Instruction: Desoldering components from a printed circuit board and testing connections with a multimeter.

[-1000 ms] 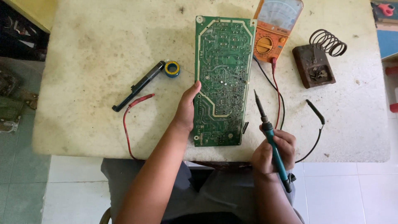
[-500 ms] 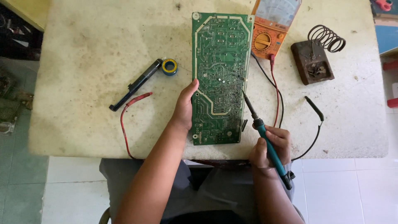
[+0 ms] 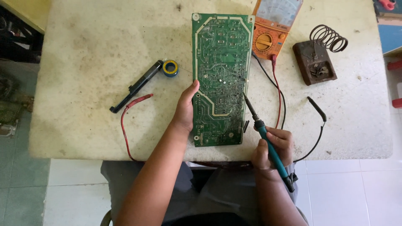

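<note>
A long green circuit board (image 3: 222,54) lies solder side up on the pale worktable (image 3: 83,50). My left hand (image 3: 186,109) rests on the board's left edge and steadies it. My right hand (image 3: 274,146) grips a soldering iron (image 3: 268,144) with a teal handle. Its dark tip touches the board near the right edge, about halfway along. An orange multimeter (image 3: 272,29) sits partly under the board's top right corner, with red and black leads running down the table.
A black desoldering pump (image 3: 136,86) and a small blue and yellow solder spool (image 3: 170,68) lie to the left. A red probe (image 3: 138,102) trails off the front edge. A brown iron stand with a coil spring (image 3: 320,54) and a black probe (image 3: 316,108) are at right.
The soldering iron tip has swung left from above the bare table onto the board's right side. My left hand has stayed on the board's left edge.
</note>
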